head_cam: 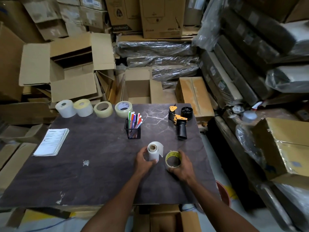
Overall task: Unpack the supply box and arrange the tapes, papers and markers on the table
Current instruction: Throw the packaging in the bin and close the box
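Tapes and paper rolls are what we handle at the near centre of the dark table (100, 164). Our left hand (143, 162) curls its fingers round a small white paper roll (154, 152), standing upright with its cardboard core showing and a loose flap lifted at its 3 o'clock side. Our right hand (183, 164) grips a clear tape roll with yellow core (173, 159), which rests on the tabletop just beside the paper roll, at its 4 o'clock.

From our hands, a black mesh cup of coloured markers (133, 127) stands at 11 o'clock, and a yellow-and-black tape dispenser (179, 120) lies at 1 o'clock. Along the far edge, at 10 to 11 o'clock, we see a row of four rolls: a white label roll (65, 108), a cream label roll (83, 107), a clear tape roll (103, 109) and a second clear tape roll with printed core (123, 108) (neighbours touching or nearly so). A stack of printed papers (51, 142) lies at 9 o'clock near the left edge. An open cardboard box (167, 220) sits at 6 o'clock, below the table's near edge.
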Available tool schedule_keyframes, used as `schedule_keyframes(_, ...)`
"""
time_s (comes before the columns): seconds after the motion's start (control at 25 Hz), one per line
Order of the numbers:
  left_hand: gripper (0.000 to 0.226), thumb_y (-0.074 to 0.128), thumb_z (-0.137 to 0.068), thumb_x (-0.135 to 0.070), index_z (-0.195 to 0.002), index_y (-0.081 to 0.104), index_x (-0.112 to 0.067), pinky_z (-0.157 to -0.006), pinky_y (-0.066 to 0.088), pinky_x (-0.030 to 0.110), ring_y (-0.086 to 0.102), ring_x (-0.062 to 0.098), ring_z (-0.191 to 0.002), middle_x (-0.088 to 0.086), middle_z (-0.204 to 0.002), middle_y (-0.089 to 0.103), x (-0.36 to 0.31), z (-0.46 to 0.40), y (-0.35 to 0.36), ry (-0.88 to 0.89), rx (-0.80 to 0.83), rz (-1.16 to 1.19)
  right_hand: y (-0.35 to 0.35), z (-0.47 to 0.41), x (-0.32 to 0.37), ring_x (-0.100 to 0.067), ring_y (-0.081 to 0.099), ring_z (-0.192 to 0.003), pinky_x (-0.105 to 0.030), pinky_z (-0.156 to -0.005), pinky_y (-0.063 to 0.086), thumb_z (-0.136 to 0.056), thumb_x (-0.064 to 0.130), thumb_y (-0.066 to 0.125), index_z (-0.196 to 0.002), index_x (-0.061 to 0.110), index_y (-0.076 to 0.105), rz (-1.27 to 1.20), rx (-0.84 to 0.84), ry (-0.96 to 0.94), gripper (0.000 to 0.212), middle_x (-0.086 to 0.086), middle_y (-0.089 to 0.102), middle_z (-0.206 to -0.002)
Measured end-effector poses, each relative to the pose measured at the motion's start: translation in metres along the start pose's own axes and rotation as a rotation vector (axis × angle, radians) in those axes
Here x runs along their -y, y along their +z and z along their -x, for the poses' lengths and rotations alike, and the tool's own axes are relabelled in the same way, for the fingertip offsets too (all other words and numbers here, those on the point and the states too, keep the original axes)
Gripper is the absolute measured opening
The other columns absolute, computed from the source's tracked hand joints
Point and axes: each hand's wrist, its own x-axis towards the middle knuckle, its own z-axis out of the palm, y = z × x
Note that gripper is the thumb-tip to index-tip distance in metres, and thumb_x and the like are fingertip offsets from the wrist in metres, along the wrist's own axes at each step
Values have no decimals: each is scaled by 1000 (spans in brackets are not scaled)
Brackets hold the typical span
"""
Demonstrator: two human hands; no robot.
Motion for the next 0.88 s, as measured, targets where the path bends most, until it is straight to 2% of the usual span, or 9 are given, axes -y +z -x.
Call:
schedule_keyframes(0.12, 53, 88, -58, -11, -98, 63, -33, -82, 52, 26, 66, 14, -97, -9, -102, 70, 0, -2, 4, 2, -8, -26, -3, 2, 0, -23, 52, -126, -18, -96, 37, -61, 31, 90, -148, 22, 38, -2, 12, -1, 102, -6, 50, -143)
schedule_keyframes(0.2, 49, 87, -58, -23, -100, 64, -34, -86, 56, 35, 67, 14, -96, -8, -102, 71, 3, -4, 6, -4, -18, -19, -6, 4, -1, -22, 53, -125, -18, -96, 39, -59, 32, 90, -148, 24, 37, 2, 32, -2, 104, -5, 50, -143)
schedule_keyframes(0.28, 56, 84, -58, -38, -110, 66, -30, -89, 57, 42, 68, 15, -98, -5, -107, 72, 9, -7, 10, -28, -49, -16, -9, 6, -4, -20, 53, -124, -20, -97, 41, -56, 35, 90, -148, 26, 37, 9, 43, -5, 106, -3, 51, -142)
schedule_keyframes(0.4, 55, 83, -74, -28, -124, 63, -19, -93, 55, 40, 66, 19, -103, 1, -117, 69, 2, -2, 18, -34, -59, -21, -16, 10, -9, -19, 54, -122, -23, -97, 44, -52, 36, 88, -147, 29, 38, -9, 49, -6, 107, -1, 51, -139)
schedule_keyframes(0.48, 51, 81, -78, -22, -125, 63, -16, -91, 54, 36, 65, 19, -102, 2, -116, 69, -6, 2, 26, -21, -41, -20, -22, 13, -13, -20, 55, -121, -24, -96, 46, -48, 43, 83, -144, 30, 41, -19, 37, -10, 106, 0, 53, -137)
schedule_keyframes(0.6, 47, 82, -77, -20, -121, 64, -17, -85, 55, 33, 67, 18, -98, 1, -112, 70, -21, 11, 46, -11, 12, 26, -35, 15, -25, -24, 51, -128, -32, -103, 47, -46, 52, 82, -147, 31, 36, -42, -13, 17, 112, -1, 51, -141)
schedule_keyframes(0.72, 51, 83, -73, -29, -119, 64, -20, -86, 59, 41, 70, 17, -100, -2, -112, 72, -32, 18, 74, 6, 108, 69, -60, 21, -42, -27, 44, -135, -35, -108, 42, -50, 52, 82, -153, 23, 27, -44, -62, 56, 120, -5, 44, -148)
schedule_keyframes(0.88, 54, 80, -73, -36, -123, 63, -24, -85, 60, 42, 70, 16, -101, -3, -112, 73, -50, 27, 124, 40, 240, 95, -106, 37, -82, -25, 47, -131, -35, -105, 43, -51, 53, 80, -148, 21, 37, -40, -186, 95, 110, -5, 48, -143)
